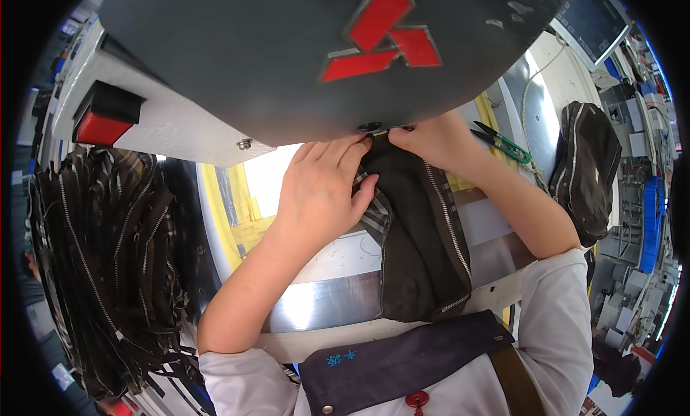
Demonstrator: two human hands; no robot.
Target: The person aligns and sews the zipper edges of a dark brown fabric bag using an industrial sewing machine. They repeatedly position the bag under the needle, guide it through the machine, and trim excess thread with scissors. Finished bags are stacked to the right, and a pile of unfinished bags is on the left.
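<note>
A dark brown cloth piece with a metal zipper (424,272) hangs from beneath the sewing machine head (287,64) toward me. Checked lining shows along its left edge. My left hand (320,182) lies on that edge, fingers stretched out toward the machine and thumb apart over the lining. At the far end of the piece, my right hand (442,143) is closed, its thumb and fingers pinching the cloth by the zipper. The machine head covers part of the right fingers, and the needle area cannot be seen.
Left of the work surface hangs a thick bundle of zippered dark pieces (108,265). Green-handled thread snips (503,143) lie beyond my right forearm. More dark pieces (586,172) are stacked at the right, below a screen (593,21). A red switch (104,125) sits on the machine's white housing.
</note>
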